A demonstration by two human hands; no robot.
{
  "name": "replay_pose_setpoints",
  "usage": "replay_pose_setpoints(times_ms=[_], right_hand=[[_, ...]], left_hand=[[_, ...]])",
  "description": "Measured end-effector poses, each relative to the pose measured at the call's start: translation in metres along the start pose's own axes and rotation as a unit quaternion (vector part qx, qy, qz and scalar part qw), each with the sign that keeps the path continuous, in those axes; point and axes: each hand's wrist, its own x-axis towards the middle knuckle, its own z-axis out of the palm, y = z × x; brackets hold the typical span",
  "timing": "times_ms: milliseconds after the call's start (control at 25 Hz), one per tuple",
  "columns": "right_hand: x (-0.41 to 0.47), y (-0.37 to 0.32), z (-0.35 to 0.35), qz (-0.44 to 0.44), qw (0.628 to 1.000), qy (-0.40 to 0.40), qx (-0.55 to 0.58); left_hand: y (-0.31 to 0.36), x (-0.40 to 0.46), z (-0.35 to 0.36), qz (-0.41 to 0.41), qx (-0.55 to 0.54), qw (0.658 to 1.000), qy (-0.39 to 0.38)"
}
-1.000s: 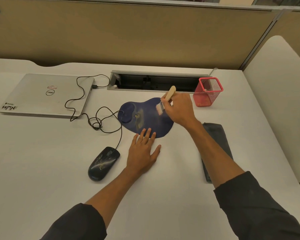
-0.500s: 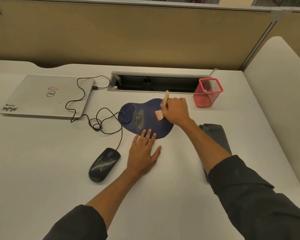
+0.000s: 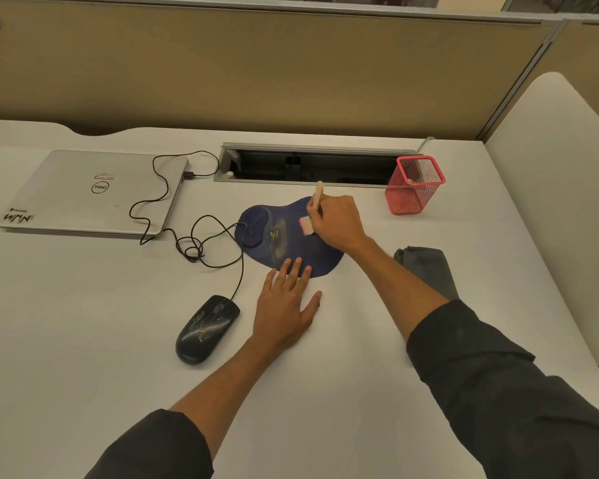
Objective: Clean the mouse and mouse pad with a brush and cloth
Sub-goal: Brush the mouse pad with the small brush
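A dark blue mouse pad (image 3: 277,236) with a round wrist rest and a pale worn patch lies at the desk's middle. My right hand (image 3: 338,223) is closed around a small wooden-handled brush (image 3: 311,216), its pale bristles touching the pad's right part. My left hand (image 3: 287,305) lies flat, fingers spread, with the fingertips pressing the pad's near edge. A black wired mouse (image 3: 206,328) rests on the desk left of my left hand. A folded grey cloth (image 3: 429,267) lies to the right, partly hidden by my right forearm.
A shut silver laptop (image 3: 90,191) sits at the back left, with the mouse's black cable (image 3: 187,243) looped between it and the pad. A red mesh pen cup (image 3: 414,184) stands at the back right. An open cable tray (image 3: 312,165) runs along the back edge.
My right hand has drawn the brush down and leftward across the pad, and the handle has turned more upright. My left hand and the mouse have stayed in place.
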Motion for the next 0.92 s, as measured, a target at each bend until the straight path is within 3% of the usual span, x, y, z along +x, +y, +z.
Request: replay_pose_setpoints(times_ms=[120, 240, 320, 400, 520, 600, 680, 800, 920], right_hand=[[0.003, 0.001, 0.003, -0.005, 0.999, 0.03, -0.044], [0.002, 0.004, 0.005, 0.009, 0.999, 0.038, 0.008], [-0.004, 0.015, 0.006, 0.041, 0.998, 0.024, -0.031], [-0.001, 0.02, 0.004, 0.041, 0.994, 0.063, -0.075], [-0.004, 0.014, 0.007, 0.017, 0.998, 0.055, -0.019], [-0.008, 0.02, 0.006, 0.028, 0.996, 0.043, -0.074], [0.001, 0.023, -0.001, 0.049, 0.988, 0.087, -0.114], [0.021, 0.003, 0.003, 0.008, 0.992, 0.124, -0.037], [0.027, -0.018, 0.021, 0.045, 0.99, 0.023, 0.134]], left_hand=[[0.001, 0.0, -0.001, -0.002, -0.002, 1.0, -0.002], [0.0, 0.001, 0.0, -0.001, -0.001, 1.0, -0.004], [0.0, 0.0, -0.001, -0.001, 0.002, 1.0, -0.01], [0.001, 0.0, -0.001, -0.005, 0.0, 1.0, -0.004], [0.0, 0.0, 0.0, -0.001, -0.003, 1.0, -0.005], [0.0, 0.0, -0.001, -0.001, -0.003, 1.0, -0.002], [0.002, 0.0, -0.001, -0.001, -0.002, 1.0, 0.007], [0.001, 0.0, 0.0, 0.001, -0.001, 1.0, 0.005], [0.0, 0.0, 0.0, -0.002, 0.0, 1.0, 0.004]])
